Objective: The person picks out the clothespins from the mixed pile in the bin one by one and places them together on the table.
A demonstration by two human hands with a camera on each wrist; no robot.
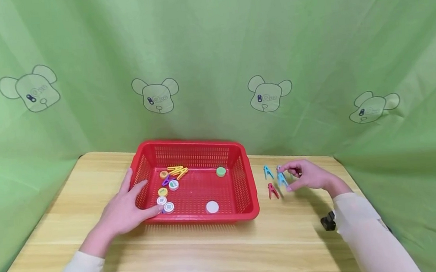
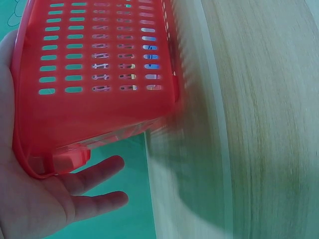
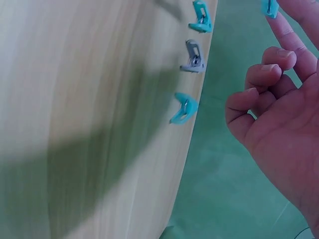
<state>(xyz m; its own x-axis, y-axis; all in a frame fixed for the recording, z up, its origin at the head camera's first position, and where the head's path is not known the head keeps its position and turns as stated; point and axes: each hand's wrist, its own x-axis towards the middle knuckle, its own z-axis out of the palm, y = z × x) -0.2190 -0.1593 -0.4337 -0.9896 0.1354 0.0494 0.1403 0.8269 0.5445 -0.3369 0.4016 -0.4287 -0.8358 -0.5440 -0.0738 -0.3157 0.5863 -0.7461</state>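
A red plastic basket (image 1: 202, 218) stands on the wooden table. My left hand (image 1: 125, 209) lies across its near left corner, thumb over the front rim and fingers along the left side. In the left wrist view, two straight fingers (image 2: 99, 200) show past the basket's end. To the right, my right hand (image 1: 310, 175) pinches a light blue clothespin (image 1: 282, 179) between thumb and index finger, its other fingers curled. Beside it on the table are another blue clothespin (image 1: 268, 171) and a red clothespin (image 1: 272, 190).
Inside the basket lie yellow clothespins (image 1: 181, 173), a purple clothespin (image 1: 167, 180), a green bottle cap (image 1: 221, 171), a white cap (image 1: 212, 207) and several other caps. A green curtain (image 1: 212, 67) with mouse-head prints hangs behind the table (image 1: 213, 257).
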